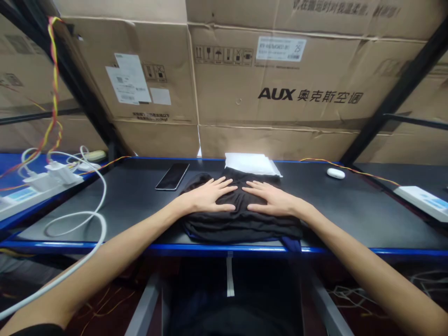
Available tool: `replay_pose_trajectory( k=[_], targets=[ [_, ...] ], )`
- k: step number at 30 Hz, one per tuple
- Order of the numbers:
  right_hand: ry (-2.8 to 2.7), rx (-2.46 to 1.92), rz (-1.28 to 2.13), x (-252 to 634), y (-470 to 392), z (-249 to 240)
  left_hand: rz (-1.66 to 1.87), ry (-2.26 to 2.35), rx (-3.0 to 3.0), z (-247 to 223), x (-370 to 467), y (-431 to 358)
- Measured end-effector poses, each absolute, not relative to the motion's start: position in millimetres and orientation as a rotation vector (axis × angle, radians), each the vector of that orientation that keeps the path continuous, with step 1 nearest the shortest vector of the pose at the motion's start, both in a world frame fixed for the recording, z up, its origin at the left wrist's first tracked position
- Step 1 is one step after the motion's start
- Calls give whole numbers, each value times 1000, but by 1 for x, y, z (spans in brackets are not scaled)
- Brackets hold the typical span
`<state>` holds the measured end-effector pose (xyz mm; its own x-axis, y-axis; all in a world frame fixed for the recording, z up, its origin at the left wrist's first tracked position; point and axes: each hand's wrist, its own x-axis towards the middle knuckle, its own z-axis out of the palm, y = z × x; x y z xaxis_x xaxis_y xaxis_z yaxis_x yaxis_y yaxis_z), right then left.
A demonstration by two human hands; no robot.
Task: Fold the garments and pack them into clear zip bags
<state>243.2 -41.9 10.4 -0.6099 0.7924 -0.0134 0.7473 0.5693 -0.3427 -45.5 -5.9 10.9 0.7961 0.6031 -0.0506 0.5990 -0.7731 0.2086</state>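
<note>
A bundle of folded black cloth [241, 226] lies near the front edge of the table, with a dark blue piece hanging slightly over the edge at its right. My left hand [210, 195] rests flat on the bundle's left half, fingers spread and pointing inward. Mirroring it, my right hand [271, 198] lies flat on the right half, fingers apart. Neither hand grasps anything. Just behind the cloth sits a white packet [250, 163], its front part covered by the fabric. What is inside or under the bundle is hidden.
On the dark tabletop [129, 210], a phone [172, 177] lies left of the cloth and a small white case [335, 173] to the right. Power strips [38, 189] with plugs and a white cable [101, 224] are at left. Large cardboard [280, 116] stands behind.
</note>
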Motion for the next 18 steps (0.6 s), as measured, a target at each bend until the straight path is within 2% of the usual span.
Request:
replay_pose_trajectory(
  k=[18],
  targets=[
    [-2641, -1303, 483, 243, -41, 9, 56, 927, 2776, 9, -47, -5]
  ],
)
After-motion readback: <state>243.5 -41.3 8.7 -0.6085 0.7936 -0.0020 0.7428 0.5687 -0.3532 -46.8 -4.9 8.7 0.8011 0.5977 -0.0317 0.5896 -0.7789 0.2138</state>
